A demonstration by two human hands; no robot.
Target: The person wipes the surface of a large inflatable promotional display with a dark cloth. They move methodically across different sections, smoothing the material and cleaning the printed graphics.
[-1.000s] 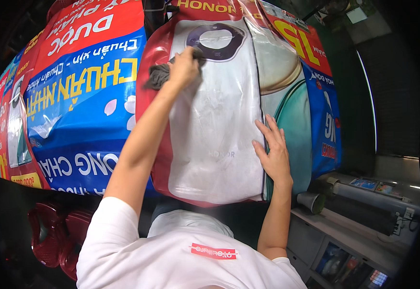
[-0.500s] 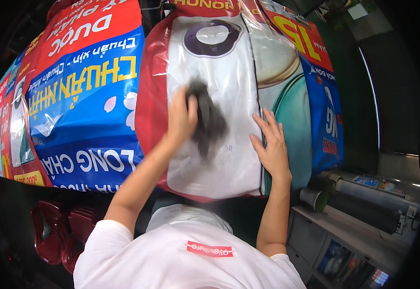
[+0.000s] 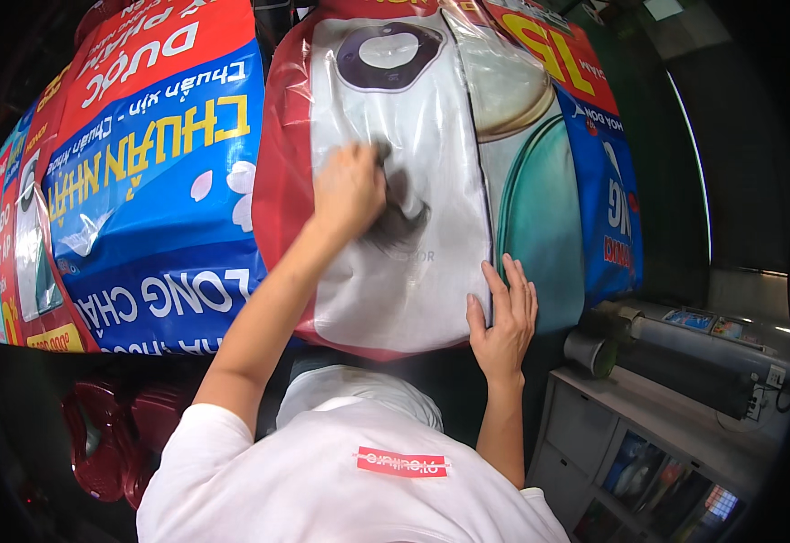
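A dark, crumpled cloth, smeared by motion, is bunched in my left hand. The fingers close round it and press it on the white panel of a glossy printed sheet. My right hand lies flat with fingers stretched out. It rests on the sheet's near edge, where the white panel meets a teal-green printed part. A dark purple ring-shaped print shows at the far end of the white panel.
More of the covering, a blue and red printed sheet, stretches to the left. Dark red plastic stools stand below it. At the right are a grey cabinet and a long roller-like machine on top.
My right hand has slid toward me along the panel's edge. The left hand stays over the white panel, while the cloth has shifted and bunched differently. The whole view has tilted slightly.
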